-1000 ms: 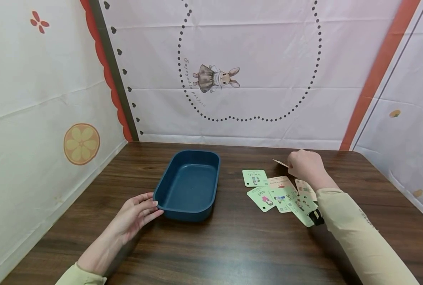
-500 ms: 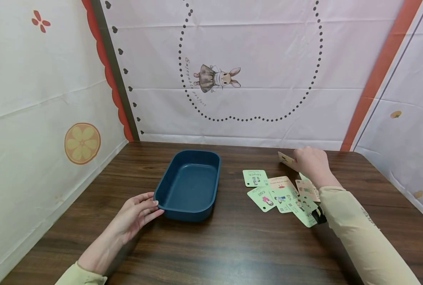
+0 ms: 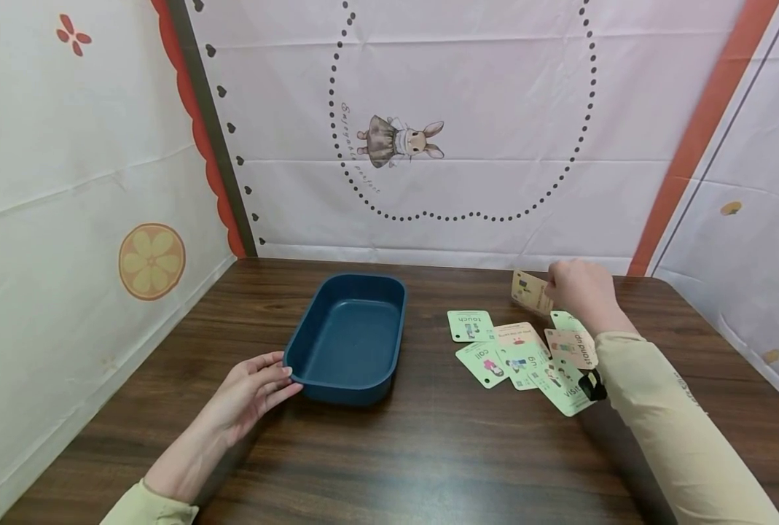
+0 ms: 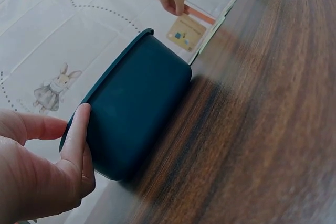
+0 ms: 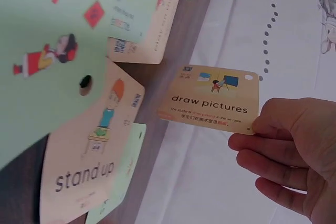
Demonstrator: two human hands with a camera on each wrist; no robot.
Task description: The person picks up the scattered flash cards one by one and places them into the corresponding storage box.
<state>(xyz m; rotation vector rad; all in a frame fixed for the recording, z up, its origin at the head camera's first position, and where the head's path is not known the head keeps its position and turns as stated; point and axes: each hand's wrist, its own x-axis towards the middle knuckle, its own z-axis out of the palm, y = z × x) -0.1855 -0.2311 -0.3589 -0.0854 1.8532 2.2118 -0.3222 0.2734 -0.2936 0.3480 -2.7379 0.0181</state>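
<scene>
The right hand (image 3: 576, 288) pinches the "draw pictures" card (image 3: 529, 291) above the far cards (image 3: 523, 354). The left hand (image 3: 251, 390), fingers relaxed, touches the blue tray's (image 3: 317, 390) near corner.

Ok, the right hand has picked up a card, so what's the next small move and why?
Probably carry the card left toward the tray. The right hand pinches it by one corner, lifted clear of the other cards on the table, while the left hand rests against the tray's near corner as if steadying it, and nothing lies in the tray.
</scene>
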